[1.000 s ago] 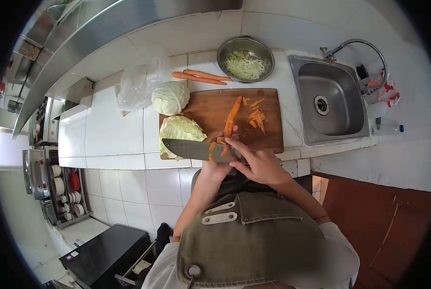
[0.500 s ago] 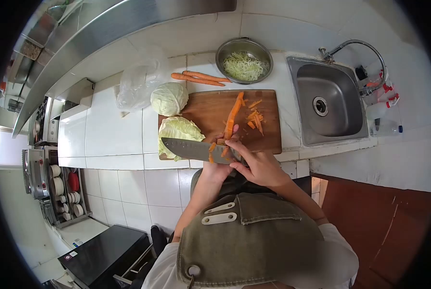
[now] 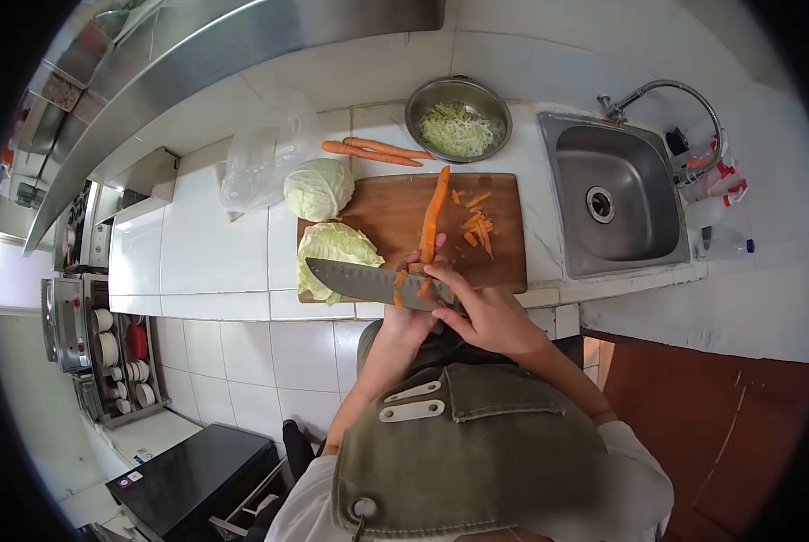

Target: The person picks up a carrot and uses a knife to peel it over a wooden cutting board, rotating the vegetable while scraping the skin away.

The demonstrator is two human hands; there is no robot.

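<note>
Evidently, taking the cutting board's [image 3: 502,194] middle as the clock's centre, the left hand [image 3: 407,323] works at 6 o'clock, mostly hidden behind the knife [image 3: 355,280]; its fingertips appear curled around the lower end of a long carrot [image 3: 434,212], presumably to steady it. That carrot points towards 12 o'clock, probably keeping its free length out of the blade's way. At 5 o'clock the right hand [image 3: 490,312] grips the knife near its handle end, index finger by the blade, likely for fine control; the tip points towards 8 o'clock. Orange slices [image 3: 399,287] cling to the steel.

Cut cabbage [image 3: 336,257] sits at 8 o'clock, carrot pieces [image 3: 479,226] at 3, seemingly kept aside to free the middle. Beyond, whole cabbage [image 3: 318,190] rests at 10, two more carrots [image 3: 377,152] at 11, and a metal bowl [image 3: 505,128] of shreds [image 3: 458,131] at 1, apparently within easy reach.
</note>
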